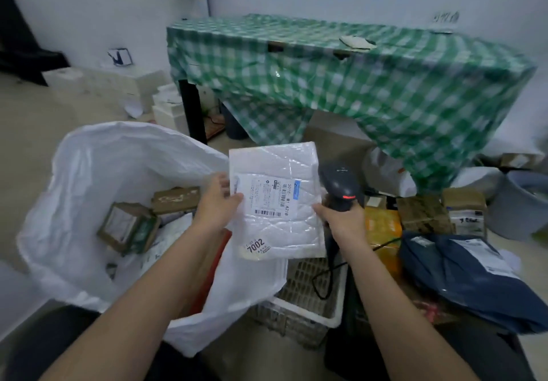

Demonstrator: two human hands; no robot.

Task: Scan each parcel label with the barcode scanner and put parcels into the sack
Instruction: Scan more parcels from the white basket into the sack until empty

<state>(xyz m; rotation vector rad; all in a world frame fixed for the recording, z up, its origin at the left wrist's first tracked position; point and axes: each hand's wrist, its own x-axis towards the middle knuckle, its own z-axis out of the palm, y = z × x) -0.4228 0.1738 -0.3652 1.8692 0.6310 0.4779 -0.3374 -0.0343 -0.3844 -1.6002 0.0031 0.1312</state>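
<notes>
Left hand (218,202): grips the left edge of the white padded parcel (275,199), thumb on top beside the label (264,195).
Right hand (341,220): curled round the handle of the dark barcode scanner (339,184), red light lit on its face; index finger touching the parcel's right edge.
Parcel: held up flat, label upward, barcode near the lower edge of the label; a "7002" sticker (256,247) at the bottom left corner.
Position: over the gap between the sack and the pile, just right of the sack's mouth.
Sack (89,173): white, open, on the floor at left; brown cardboard boxes (148,217) lying inside.
Crate (308,297): white slatted plastic, below the parcel, scanner cable (326,273) looped over it.
Pile at right: dark blue mailer bag (462,276), yellow parcel (382,229), brown boxes (424,211).
Surface (355,84): behind, draped in green checked cloth.
</notes>
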